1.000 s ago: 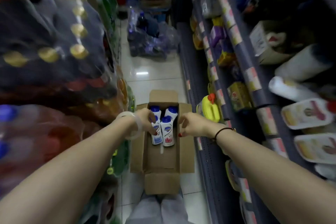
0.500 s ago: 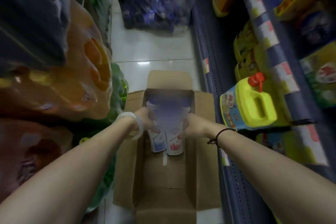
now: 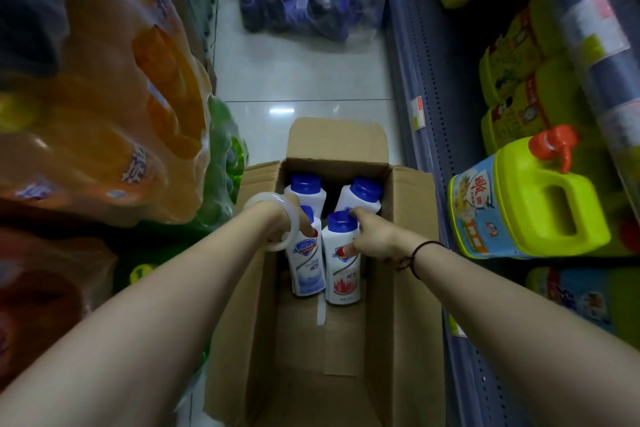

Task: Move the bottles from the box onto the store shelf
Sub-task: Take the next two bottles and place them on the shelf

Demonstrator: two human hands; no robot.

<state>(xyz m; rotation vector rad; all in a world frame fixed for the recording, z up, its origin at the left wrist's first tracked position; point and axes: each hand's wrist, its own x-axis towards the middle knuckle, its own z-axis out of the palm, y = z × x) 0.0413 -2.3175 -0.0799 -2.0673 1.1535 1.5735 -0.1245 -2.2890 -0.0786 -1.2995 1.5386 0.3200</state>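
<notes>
Inside the open cardboard box (image 3: pixel 398 288), the near half shows bare, creased board. In its far half stand four white plastic bottles (image 3: pixel 306 192) with round blue caps. The left hand (image 3: pixel 294 218) curls round the near-left bottle (image 3: pixel 308 267); the right hand (image 3: pixel 372 236) pinches the near-right bottle (image 3: pixel 343 274). Right of the box, a glossy lime jug (image 3: pixel 540 198) sits on the shelf (image 3: pixel 433 80).

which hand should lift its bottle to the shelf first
Right, probably. The right hand grips the lotus-label bottle in the cardboard box, and the store shelf stands on that side. The left hand grips the blue-label bottle, farther from it.
</notes>
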